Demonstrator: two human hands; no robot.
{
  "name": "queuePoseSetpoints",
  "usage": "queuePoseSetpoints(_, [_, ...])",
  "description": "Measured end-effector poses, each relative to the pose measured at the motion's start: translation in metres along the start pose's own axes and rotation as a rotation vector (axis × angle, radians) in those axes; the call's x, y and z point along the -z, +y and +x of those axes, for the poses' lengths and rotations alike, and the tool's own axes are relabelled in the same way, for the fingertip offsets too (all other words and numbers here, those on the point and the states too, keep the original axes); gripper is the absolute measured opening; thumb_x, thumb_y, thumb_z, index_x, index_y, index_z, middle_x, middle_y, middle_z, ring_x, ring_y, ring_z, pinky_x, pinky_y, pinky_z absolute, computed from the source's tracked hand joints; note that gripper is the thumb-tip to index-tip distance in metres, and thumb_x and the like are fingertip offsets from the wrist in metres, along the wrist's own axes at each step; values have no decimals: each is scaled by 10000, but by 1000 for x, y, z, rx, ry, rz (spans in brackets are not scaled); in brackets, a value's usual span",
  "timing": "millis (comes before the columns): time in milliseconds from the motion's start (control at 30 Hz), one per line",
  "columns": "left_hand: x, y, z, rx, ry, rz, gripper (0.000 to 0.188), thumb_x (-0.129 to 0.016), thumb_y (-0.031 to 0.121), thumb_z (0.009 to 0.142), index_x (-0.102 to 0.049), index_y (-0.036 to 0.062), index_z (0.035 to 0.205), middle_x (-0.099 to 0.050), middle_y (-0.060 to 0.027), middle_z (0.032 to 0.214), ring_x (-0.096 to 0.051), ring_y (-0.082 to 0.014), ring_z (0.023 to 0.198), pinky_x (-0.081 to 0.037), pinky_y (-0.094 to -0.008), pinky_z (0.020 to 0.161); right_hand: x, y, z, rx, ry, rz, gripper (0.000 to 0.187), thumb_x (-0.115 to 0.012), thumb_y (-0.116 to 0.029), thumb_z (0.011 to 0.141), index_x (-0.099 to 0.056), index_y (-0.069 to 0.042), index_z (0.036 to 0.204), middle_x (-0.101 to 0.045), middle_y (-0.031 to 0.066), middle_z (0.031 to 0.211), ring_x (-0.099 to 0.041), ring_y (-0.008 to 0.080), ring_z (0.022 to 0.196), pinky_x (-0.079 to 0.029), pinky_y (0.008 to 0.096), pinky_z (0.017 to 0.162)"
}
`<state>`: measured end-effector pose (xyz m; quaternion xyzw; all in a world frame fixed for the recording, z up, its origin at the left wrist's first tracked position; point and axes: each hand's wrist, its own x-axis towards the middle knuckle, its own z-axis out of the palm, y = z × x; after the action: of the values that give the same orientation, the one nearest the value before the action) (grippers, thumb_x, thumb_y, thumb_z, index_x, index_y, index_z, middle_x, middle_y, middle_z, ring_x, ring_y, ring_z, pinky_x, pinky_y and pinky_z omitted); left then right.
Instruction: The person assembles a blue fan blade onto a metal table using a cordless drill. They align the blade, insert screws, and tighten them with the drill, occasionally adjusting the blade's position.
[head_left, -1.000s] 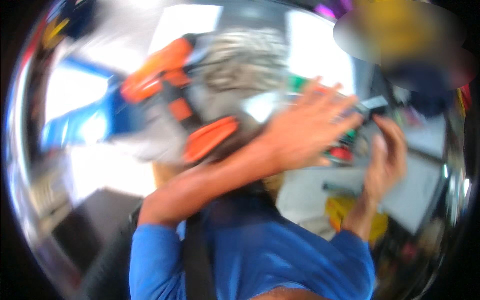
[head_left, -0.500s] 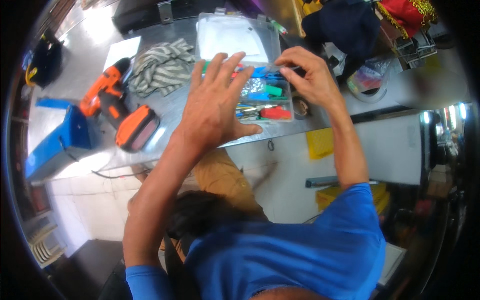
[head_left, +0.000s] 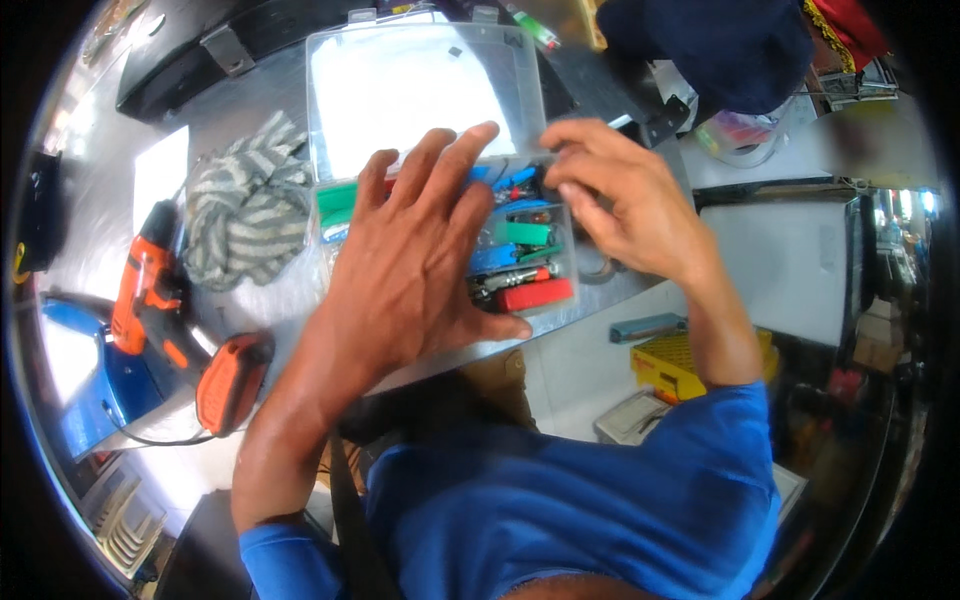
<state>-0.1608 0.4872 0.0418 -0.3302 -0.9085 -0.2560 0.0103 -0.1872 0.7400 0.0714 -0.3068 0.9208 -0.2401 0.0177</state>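
A clear plastic compartment box (head_left: 573,262) lies with its hinged lid (head_left: 524,90) folded back, a white sheet behind or inside the lid. Its compartments hold small parts: a red piece (head_left: 534,294), a green piece (head_left: 526,234) and several blue ones. My left hand (head_left: 410,255) is spread open over the left and middle of the box, hiding what lies beneath; nothing shows in its fingers. At the right rim, my right hand (head_left: 630,200) has its fingers curled toward the thumb; whatever they pinch is too small or hidden to name.
Left of the box are a bunched striped cloth (head_left: 245,210), an orange cordless drill (head_left: 145,300) and a blue box (head_left: 125,375). A black case (head_left: 190,70) stands behind them on the metal table (head_left: 290,310). Dark blue cloth (head_left: 710,55) lies at the far right.
My view has shifted, so the box appears larger and the drill farther left. My right hand has moved from over the upper compartments to the right rim. My left hand stays spread over the box.
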Motion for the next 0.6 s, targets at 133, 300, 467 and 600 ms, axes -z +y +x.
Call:
queuePoseSetpoints(133, [-2, 1, 2, 21, -1, -10, 1087, -944, 635, 470, -585, 152, 1375, -333, -115, 1641, -348, -385, 1478, -283, -560, 1209, 3, 5, 2, 11, 46, 10, 152, -676, 20, 877, -693, 40, 1027, -631, 166, 1259, -711, 343, 921, -571, 411, 784])
queuePoseSetpoints(300, [-6, 6, 5, 114, -45, -24, 1128, -937, 661, 460, -557, 248, 1438, -322, -99, 1655, -348, -362, 1484, -258, -557, 1219, -10, 2, 3, 19, 36, 10, 172, -684, 32, 870, -692, 28, 1042, -641, 167, 1244, -721, 323, 916, -578, 394, 790])
queuePoseSetpoints(467, [-5, 5, 5, 132, -78, -25, 1064, -935, 669, 467, -612, 237, 1384, -336, -105, 1645, -354, -351, 1482, -234, -560, 1224, -4, 2, 5, -35, 18, 64, 169, -681, 31, 876, -691, 33, 1045, -626, 182, 1270, -721, 329, 946, -587, 393, 813])
queuePoseSetpoints(600, [-6, 5, 6, 126, -73, -27, 1035, -935, 674, 460, -636, 238, 1351, -331, -106, 1647, -354, -350, 1481, -233, -559, 1222, -7, 3, 11, 6, -12, 28, 138, -663, 29, 887, -681, 37, 1024, -609, 185, 1302, -711, 328, 934, -582, 395, 797])
